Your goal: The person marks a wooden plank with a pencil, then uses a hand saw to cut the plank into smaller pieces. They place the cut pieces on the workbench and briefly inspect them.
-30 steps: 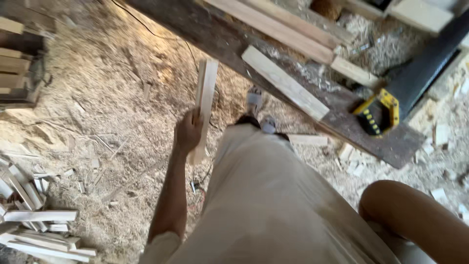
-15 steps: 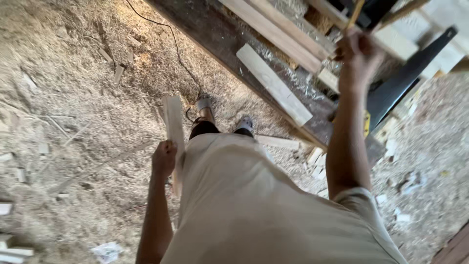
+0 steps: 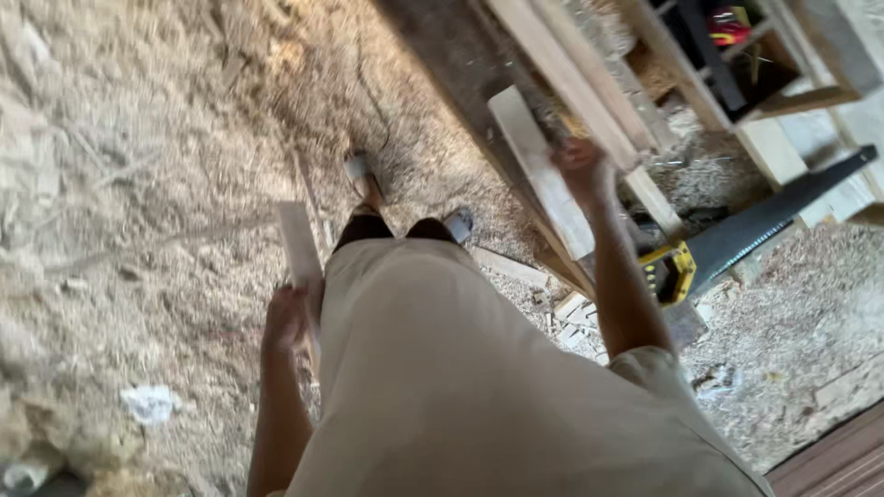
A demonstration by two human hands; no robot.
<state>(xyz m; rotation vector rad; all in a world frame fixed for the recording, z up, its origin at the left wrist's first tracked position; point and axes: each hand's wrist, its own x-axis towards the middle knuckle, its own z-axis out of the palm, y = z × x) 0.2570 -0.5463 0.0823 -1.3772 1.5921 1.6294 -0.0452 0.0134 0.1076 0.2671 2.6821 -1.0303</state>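
Note:
My left hand (image 3: 285, 317) hangs at my side, shut on a short pale wooden slat (image 3: 299, 241) that points forward over the sawdust floor. My right hand (image 3: 584, 170) is raised over a dark workbench (image 3: 451, 64), right at the end of a long thin wooden strip (image 3: 562, 78). Motion blur hides whether its fingers grip that strip. A flat pale board (image 3: 539, 184) lies on the bench just left of that hand. My beige shirt fills the lower middle of the view.
A handsaw with a yellow and black handle (image 3: 668, 271) lies at the bench's near end. Small wood offcuts (image 3: 571, 313) sit on the floor below it. Wooden shelving (image 3: 737, 64) stands at the upper right. A white scrap (image 3: 147, 403) lies on the sawdust.
My right arm has come down from its raised position to the strips on the bench. The left hand keeps the slat at my side. I have stepped forward and the view has shifted.

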